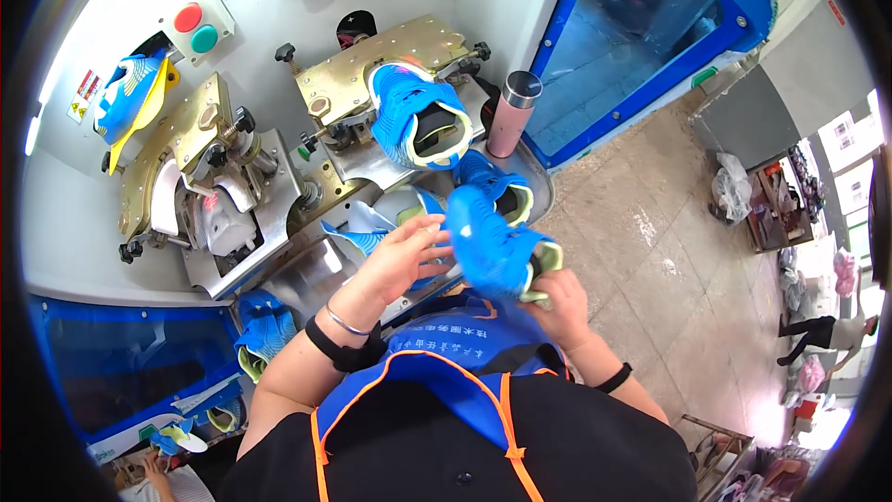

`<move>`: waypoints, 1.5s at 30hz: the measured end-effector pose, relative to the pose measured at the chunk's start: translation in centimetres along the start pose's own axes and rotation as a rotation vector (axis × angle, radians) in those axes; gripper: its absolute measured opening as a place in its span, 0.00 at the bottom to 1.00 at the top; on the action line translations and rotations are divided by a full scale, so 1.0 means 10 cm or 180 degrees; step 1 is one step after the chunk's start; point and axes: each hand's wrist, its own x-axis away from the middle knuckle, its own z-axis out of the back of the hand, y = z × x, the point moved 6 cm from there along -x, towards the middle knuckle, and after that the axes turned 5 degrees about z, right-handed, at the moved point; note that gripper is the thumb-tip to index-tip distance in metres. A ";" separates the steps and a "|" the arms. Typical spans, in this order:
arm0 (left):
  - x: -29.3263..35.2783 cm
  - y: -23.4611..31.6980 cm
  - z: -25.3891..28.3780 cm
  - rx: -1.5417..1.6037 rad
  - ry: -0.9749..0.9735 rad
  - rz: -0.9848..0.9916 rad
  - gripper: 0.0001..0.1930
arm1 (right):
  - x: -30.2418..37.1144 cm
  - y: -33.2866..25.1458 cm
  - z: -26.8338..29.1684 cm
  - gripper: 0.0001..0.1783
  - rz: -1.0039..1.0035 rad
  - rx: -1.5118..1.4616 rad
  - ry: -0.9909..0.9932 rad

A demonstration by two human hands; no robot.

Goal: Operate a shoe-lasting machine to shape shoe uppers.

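Note:
In front of my body a blue shoe upper (492,246) with a pale yellow-green lining is held up, somewhat blurred. My right hand (562,305) is closed on its collar at the heel end. Beside the toe end, my left hand (409,256) has its fingers apart and grips nothing; whether the fingertips touch the upper I cannot tell. Just beyond, another blue upper (478,172) lies on the metal ledge. Flat blue pieces (360,228) rest on the ledge behind my left hand. A further blue upper (418,121) sits on the right-hand brass-coloured machine head (381,65).
At the left stands a second machine head (177,153) with a grey shoe-shaped form (228,223) below it. Red and green buttons (189,17) are on the wall. A pink tumbler (514,116) stands near a blue-framed panel (641,37). Tiled floor (650,242) extends right, with a person (827,335) far off.

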 end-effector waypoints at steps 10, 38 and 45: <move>0.13 0.02 0.21 -0.0603 0.0093 -0.0039 0.14 | -0.72 0.69 -0.46 0.20 -0.0188 0.0784 -0.0687; 0.41 -0.07 0.54 -0.0990 0.0423 -0.0292 0.14 | -1.10 1.14 -0.77 0.46 0.0187 0.0285 -0.1471; 0.70 -0.08 0.76 -0.1012 0.0671 -0.0673 0.14 | -1.22 0.65 -0.59 0.49 0.0438 0.0609 -0.0974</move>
